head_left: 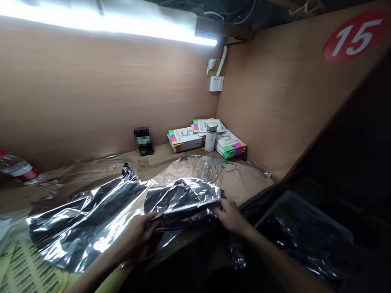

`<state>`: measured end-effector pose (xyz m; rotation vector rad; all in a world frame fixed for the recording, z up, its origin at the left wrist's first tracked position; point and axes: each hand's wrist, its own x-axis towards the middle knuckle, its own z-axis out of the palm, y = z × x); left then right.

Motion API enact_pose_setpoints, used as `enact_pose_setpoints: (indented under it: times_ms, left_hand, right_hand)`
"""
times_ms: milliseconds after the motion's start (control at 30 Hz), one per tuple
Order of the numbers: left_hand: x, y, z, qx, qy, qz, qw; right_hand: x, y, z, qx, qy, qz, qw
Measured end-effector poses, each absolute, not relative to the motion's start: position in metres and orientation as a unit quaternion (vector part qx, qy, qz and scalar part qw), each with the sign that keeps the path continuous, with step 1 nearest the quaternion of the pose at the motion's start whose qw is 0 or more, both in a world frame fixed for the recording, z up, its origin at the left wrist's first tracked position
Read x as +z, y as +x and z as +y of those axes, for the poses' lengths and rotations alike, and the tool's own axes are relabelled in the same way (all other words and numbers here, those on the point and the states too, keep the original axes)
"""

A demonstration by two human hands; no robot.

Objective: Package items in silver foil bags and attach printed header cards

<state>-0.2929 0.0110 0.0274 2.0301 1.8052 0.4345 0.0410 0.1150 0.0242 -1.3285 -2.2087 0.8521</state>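
A large crumpled sheet of silver metallised foil film (85,215) lies across the desk, with a folded, doubled-over part (183,202) near the front edge. My left hand (138,233) is at the near edge of the fold, its fingers against the film. My right hand (231,216) pinches the fold's right end. Both hands appear to hold the same folded film. Under the film lies a sheet of brown paper (243,183).
Sheets of barcode labels (26,284) lie at the left front. A plastic bottle (12,165), a steel flask (211,136) and stacks of printed cards (230,144) stand at the back. A plastic bin (302,233) holding silver film sits at the right, below the desk.
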Motion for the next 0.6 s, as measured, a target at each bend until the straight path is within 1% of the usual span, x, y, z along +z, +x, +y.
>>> enact_pose_setpoints:
  times_ms: [67,133,200,267,333,400,500,600]
  left_hand:
    - [0.034,-0.291,0.034,0.124,0.69,0.69,0.179]
    - [0.037,-0.287,0.047,0.108,0.695,0.7,0.127]
    - [0.035,-0.283,0.046,0.101,0.741,0.66,0.069]
    - [0.028,-0.283,0.03,0.082,0.806,0.586,0.035]
    - [0.019,-0.286,0.005,0.067,0.85,0.522,0.037]
    - [0.012,-0.29,-0.02,0.075,0.863,0.498,0.041]
    - [0.012,-0.297,-0.038,0.119,0.849,0.509,0.078]
    - [0.023,-0.307,-0.018,0.178,0.783,0.562,0.197]
  right_hand:
    - [0.028,0.024,0.121,0.25,-0.54,-0.781,0.187]
    - [0.029,0.012,0.12,0.174,-0.553,-0.795,0.18]
    - [0.028,0.008,0.113,0.076,-0.511,-0.839,0.173]
    - [0.026,0.016,0.102,0.031,-0.401,-0.905,0.138]
    - [0.022,0.032,0.09,0.06,-0.289,-0.951,0.086]
    - [0.021,0.05,0.083,0.094,-0.231,-0.967,0.055]
    - [0.028,0.067,0.094,0.168,-0.227,-0.956,0.081]
    - [0.046,0.063,0.135,0.31,-0.266,-0.908,0.095]
